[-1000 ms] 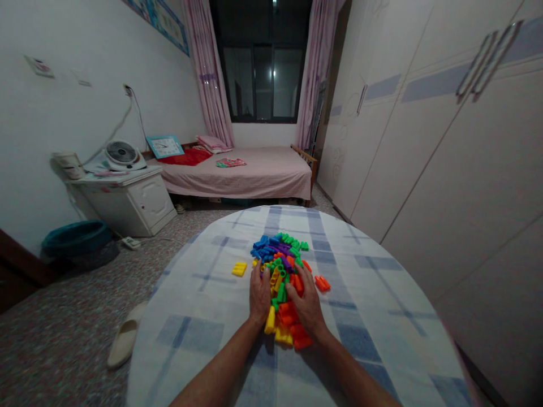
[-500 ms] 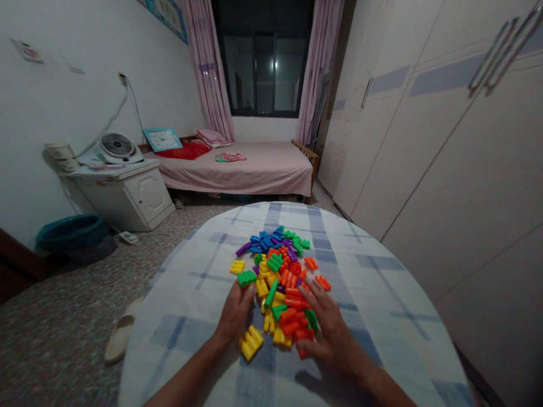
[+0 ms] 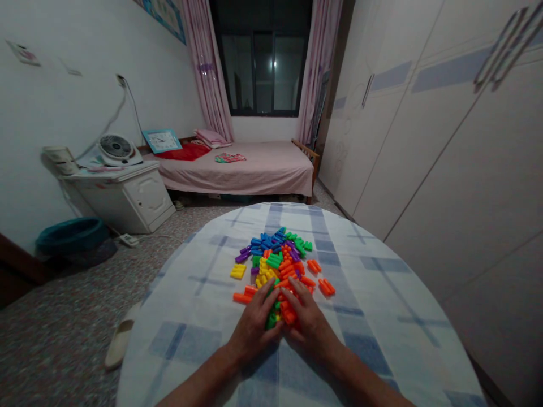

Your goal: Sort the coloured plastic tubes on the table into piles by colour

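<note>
A heap of small plastic building blocks [image 3: 278,260] in blue, green, purple, yellow and orange lies in the middle of a round table with a checked cloth [image 3: 373,316]. My left hand [image 3: 254,325] and my right hand [image 3: 309,322] lie side by side on the near end of the heap, palms down, fingers stretched flat over orange and green blocks. Neither hand grips a block. A lone yellow block [image 3: 238,271] sits left of the heap. Two orange blocks [image 3: 326,287] lie to the right.
White wardrobe doors [image 3: 445,147] run close along the right. Beyond the table stand a pink bed [image 3: 254,167], a white cabinet [image 3: 127,198] with a fan [image 3: 115,148], a teal basin [image 3: 70,236] and a slipper [image 3: 121,336] on the floor.
My hands, which were spread apart at the sides of the heap, have come together over its near end. The blocks lie more gathered, and the loose yellow ones near my left hand are gone from sight.
</note>
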`<state>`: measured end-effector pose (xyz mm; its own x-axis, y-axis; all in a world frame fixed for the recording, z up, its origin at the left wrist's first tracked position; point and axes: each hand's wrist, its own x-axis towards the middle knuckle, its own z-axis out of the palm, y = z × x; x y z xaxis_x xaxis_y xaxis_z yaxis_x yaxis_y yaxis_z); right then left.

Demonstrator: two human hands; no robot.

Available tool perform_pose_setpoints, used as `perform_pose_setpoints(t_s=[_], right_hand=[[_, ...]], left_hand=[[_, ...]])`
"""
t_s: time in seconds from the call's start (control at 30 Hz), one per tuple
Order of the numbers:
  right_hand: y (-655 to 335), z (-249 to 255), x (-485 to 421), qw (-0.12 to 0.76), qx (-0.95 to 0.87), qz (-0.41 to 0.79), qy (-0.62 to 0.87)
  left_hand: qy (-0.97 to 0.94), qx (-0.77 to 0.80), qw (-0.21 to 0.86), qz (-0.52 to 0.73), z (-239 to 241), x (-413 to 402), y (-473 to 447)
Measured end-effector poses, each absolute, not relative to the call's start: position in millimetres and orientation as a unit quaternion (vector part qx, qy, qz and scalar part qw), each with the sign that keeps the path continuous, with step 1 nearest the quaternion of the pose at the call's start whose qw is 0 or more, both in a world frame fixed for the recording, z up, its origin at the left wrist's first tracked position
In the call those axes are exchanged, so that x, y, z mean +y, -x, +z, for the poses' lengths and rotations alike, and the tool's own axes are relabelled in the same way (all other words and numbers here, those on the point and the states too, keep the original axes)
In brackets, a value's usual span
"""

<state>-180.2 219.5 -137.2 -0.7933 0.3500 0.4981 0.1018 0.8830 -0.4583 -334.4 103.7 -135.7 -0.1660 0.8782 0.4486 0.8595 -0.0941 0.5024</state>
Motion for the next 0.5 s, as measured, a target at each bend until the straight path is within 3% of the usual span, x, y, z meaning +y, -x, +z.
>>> perform_pose_setpoints(t_s=[0.27,0.5], right_hand=[[244,-89,287,0.384,-0.861,0.271,0.196],[263,-73,356,0.330,-0.880,0.251,0.230]], left_hand=[[-0.549,0.701,-0.019,0.456,-73,195,363],[-0.536,0.734,-0.033,0.416,-69,240,433]])
